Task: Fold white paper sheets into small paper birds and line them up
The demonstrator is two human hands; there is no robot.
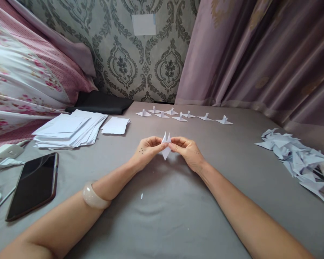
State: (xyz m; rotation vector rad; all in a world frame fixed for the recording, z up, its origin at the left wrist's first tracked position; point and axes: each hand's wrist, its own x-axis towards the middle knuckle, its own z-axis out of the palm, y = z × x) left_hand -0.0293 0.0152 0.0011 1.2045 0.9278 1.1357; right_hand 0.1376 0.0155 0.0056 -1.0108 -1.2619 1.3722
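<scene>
Between my two hands, near the middle of the view, is a small white folded paper (166,153) with two upright points and one point facing down. My left hand (148,151) pinches its left side between thumb and fingers. From the other side my right hand (187,149) pinches it the same way, the two thumbs almost meeting at its front. Beyond the hands stand several white folded paper pieces (180,117) with flat pointed wings and small upright tips, spread in loose rows.
At left lie a stack of white paper sheets (67,131), a smaller stack of paper squares (115,126), a phone (34,185) and a power strip (5,156). A black folded item (102,102) sits behind. A heap of folded paper pieces (294,154) lies at right on the grey cloth (162,223).
</scene>
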